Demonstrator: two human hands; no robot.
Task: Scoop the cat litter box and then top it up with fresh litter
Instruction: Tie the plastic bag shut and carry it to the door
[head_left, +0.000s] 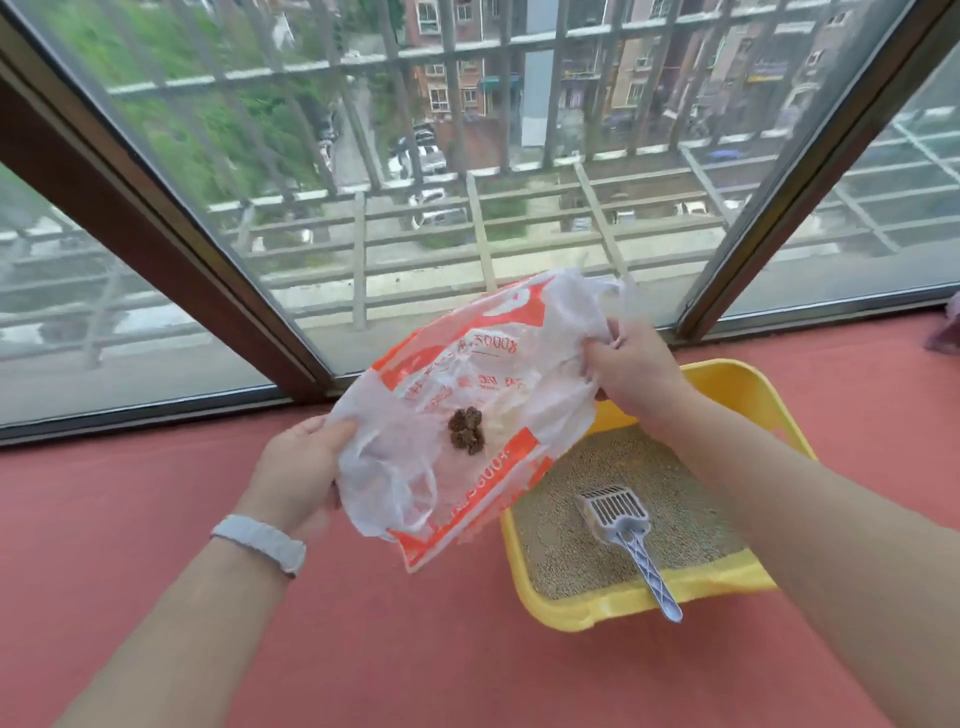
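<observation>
A thin white and orange plastic bag (488, 374) hangs in the air between my hands, above the left part of the litter box. Dark brown clumps (466, 429) show through its film. My left hand (298, 467) grips the bag's lower left edge; a white band sits on that wrist. My right hand (631, 366) pinches the bag's upper right edge. The yellow litter box (587, 608) stands on the red surface and holds beige litter (691, 499). A pale blue slotted scoop (621, 512) lies in the litter, its handle resting over the box's near rim.
The red surface (415, 649) runs along a large barred window (415, 182) with dark frames right behind the box. Some purplish cloth (948, 332) shows at the right edge.
</observation>
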